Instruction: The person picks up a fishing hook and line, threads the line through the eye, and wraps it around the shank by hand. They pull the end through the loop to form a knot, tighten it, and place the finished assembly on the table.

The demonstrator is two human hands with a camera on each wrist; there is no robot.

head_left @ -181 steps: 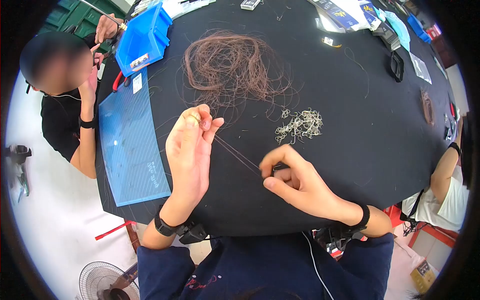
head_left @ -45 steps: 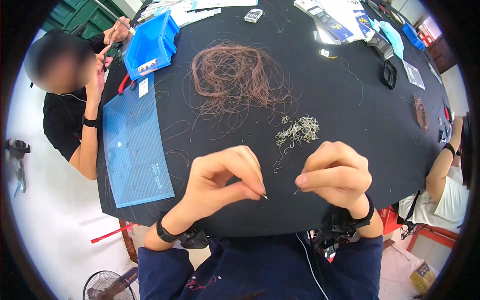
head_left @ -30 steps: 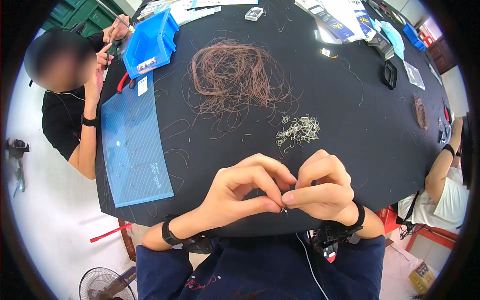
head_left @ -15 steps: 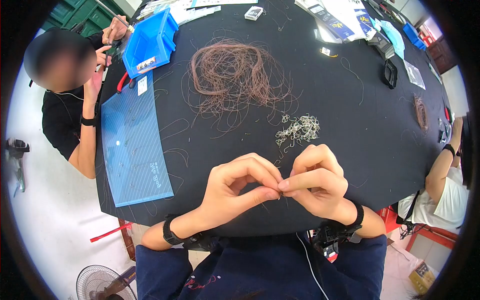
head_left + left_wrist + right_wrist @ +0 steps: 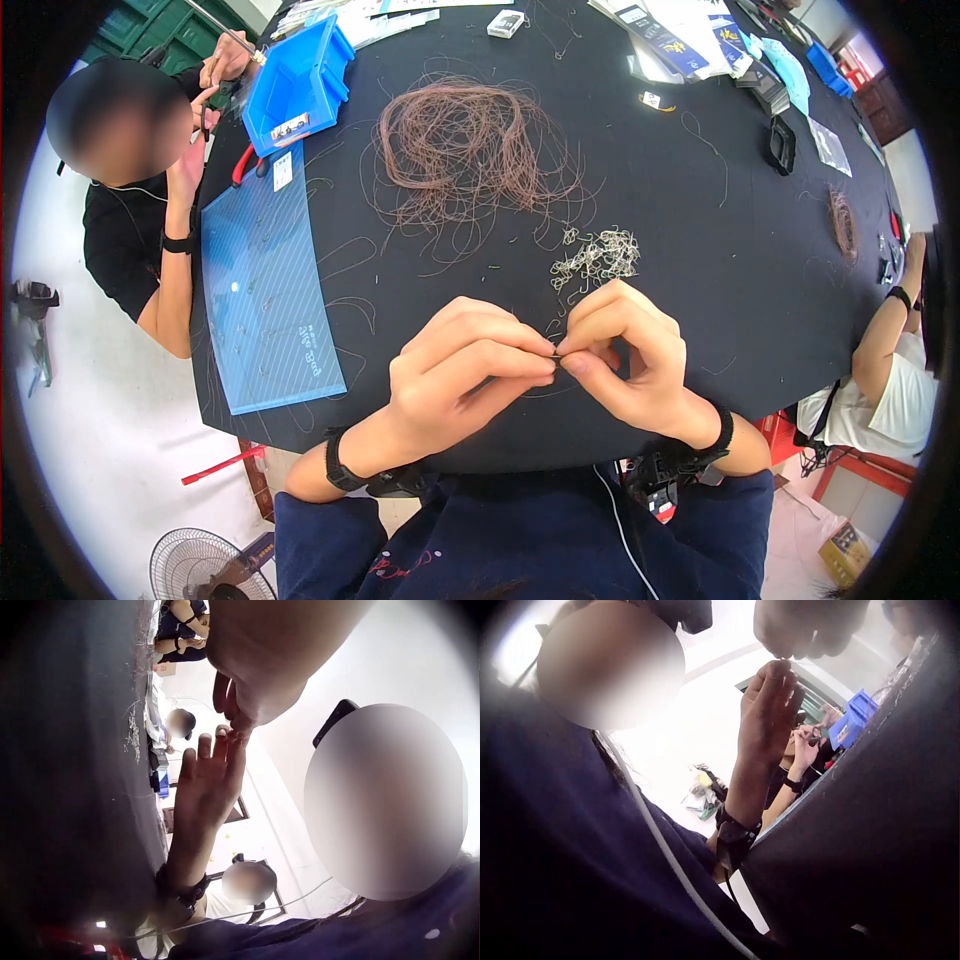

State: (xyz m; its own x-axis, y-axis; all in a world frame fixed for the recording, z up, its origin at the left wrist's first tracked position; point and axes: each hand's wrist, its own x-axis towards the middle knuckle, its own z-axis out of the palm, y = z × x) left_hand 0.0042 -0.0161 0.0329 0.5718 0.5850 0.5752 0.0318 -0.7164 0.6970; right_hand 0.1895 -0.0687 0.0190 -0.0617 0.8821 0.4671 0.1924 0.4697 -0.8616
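In the head view my left hand [image 5: 465, 375] and right hand [image 5: 630, 350] meet fingertip to fingertip over the near part of the table. Both pinch at a tiny fish hook [image 5: 557, 357] with thin fishing line, mostly hidden by the fingers. A faint strand of line hangs just below. Beyond the hands lies a pile of fish hooks [image 5: 600, 256], with a few loose ones trailing toward the fingers. Farther back is a large loose tangle of brown fishing line [image 5: 465, 140]. Both wrist views show the left hand [image 5: 769, 712] and right hand [image 5: 210, 780] touching at the fingertips.
A blue translucent sheet [image 5: 270, 290] lies left, with line pieces on and beside it. Behind it stand a blue bin [image 5: 300, 85] and red-handled pliers [image 5: 243, 165]. Packets [image 5: 660, 40] and a black tray [image 5: 782, 145] lie back right. Other people sit at both sides.
Six seconds ago line was stretched between my hands, the left higher up. The hands were apart 1.5 s ago, then came together; since then the fingertips have shifted slightly up and away from my body.
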